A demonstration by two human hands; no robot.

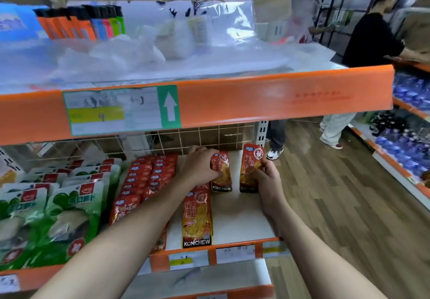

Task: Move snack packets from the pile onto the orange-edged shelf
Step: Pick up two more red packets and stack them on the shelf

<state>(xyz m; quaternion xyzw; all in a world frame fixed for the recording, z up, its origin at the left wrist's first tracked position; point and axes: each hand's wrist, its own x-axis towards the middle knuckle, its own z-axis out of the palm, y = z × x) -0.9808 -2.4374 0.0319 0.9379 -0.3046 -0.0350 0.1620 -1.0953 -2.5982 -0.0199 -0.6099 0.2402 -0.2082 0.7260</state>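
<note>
On the white board of the orange-edged shelf, my left hand grips the top of an upright red snack packet at the back. To its right, my right hand holds a second red packet upright, fingers curled round its right side. A third red packet lies flat near the shelf's front edge, under my left forearm. A stack of similar red packets fills the space to the left.
Green-and-white packets occupy the shelf's left part. An upper orange-edged shelf with plastic bags and lighters overhangs close above my hands. A wire grid backs the shelf. People stand in the aisle at right.
</note>
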